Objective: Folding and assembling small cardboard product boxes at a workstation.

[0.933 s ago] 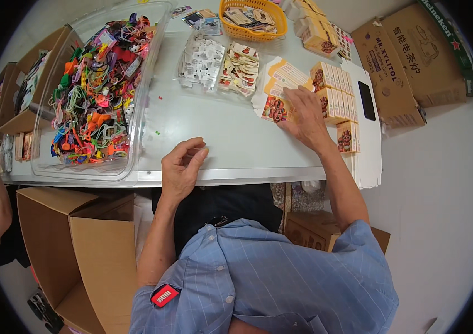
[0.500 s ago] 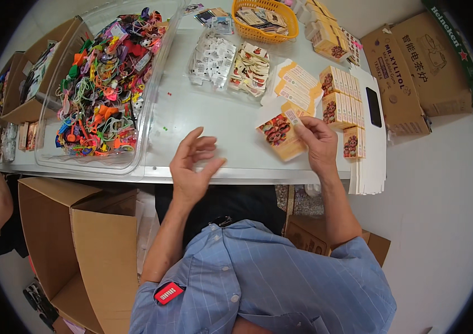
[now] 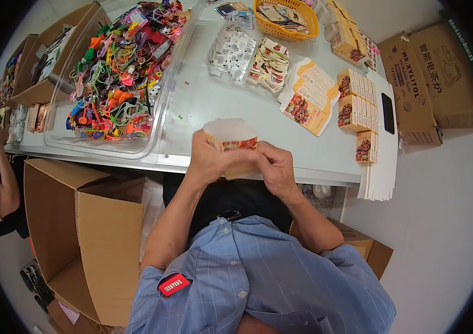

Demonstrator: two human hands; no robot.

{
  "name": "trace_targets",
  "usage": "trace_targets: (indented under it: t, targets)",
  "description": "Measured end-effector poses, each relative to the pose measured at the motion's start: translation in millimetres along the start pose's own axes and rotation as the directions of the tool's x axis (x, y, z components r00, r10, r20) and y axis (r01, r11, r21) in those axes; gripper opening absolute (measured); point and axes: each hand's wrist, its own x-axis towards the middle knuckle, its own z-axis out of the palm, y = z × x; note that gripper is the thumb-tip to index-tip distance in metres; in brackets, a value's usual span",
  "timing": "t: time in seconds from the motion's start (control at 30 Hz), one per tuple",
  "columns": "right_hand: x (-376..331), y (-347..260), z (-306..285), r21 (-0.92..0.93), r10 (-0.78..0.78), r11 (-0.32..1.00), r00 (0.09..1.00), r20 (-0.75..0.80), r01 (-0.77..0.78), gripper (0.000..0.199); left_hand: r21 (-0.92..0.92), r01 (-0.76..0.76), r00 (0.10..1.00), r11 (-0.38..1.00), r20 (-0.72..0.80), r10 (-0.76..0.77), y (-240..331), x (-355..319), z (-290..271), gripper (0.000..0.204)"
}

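Note:
Between both hands, close to the table's front edge, is a small orange and white printed carton [image 3: 230, 132]. Its white inner side shows at the top, and it looks partly opened out. My left hand [image 3: 207, 162] is closed round its left side. The fingers of my right hand [image 3: 277, 168] grip its right side; its lower part is partly hidden by the hands. Beyond them lie flat cartons [image 3: 311, 92] of the same print, fanned out. To the right of these stand several folded small boxes [image 3: 357, 100] in rows.
A clear plastic bin [image 3: 147, 146] of colourful trinkets stands left. Behind are bags of white packets [image 3: 231, 53] and cream packets [image 3: 270, 64], plus a yellow basket [image 3: 285, 30]. A black phone [image 3: 387, 113] lies right. Below the table sits an open cardboard box [image 3: 108, 250]; another person's arm [image 3: 7, 183] is far left.
My right hand has moved left with the carton, and my left hand, open before, has closed on it. The carton has opened out. The whole view has shifted slightly.

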Motion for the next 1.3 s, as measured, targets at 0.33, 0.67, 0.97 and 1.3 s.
trace_targets:
  t: [0.33,0.67,0.97,1.3]
  targets:
    - [18.0,29.0,8.7,-0.144,-0.024,0.99,0.971,-0.239,-0.011,0.021,0.135,-0.34,0.877,0.931,-0.311,0.365,-39.9,-13.8,-7.8,0.053]
    - [37.7,30.4,-21.7,-0.084,-0.26,0.964,0.956,-0.133,0.251,0.044,0.312,-0.411,0.893,0.857,-0.052,0.447,-22.0,-4.5,-19.2,0.044]
    - [60.0,-5.5,-39.4,-0.369,-0.382,0.814,0.892,0.239,0.448,0.02,0.472,-0.516,0.842,0.715,0.127,0.524,-11.9,1.3,-30.4,0.035]
    - [56.0,7.3,-37.5,-0.025,-0.207,0.978,0.978,0.018,0.207,0.022,-0.039,-0.208,0.977,0.977,-0.063,0.205,-9.0,6.2,-12.6,0.031]
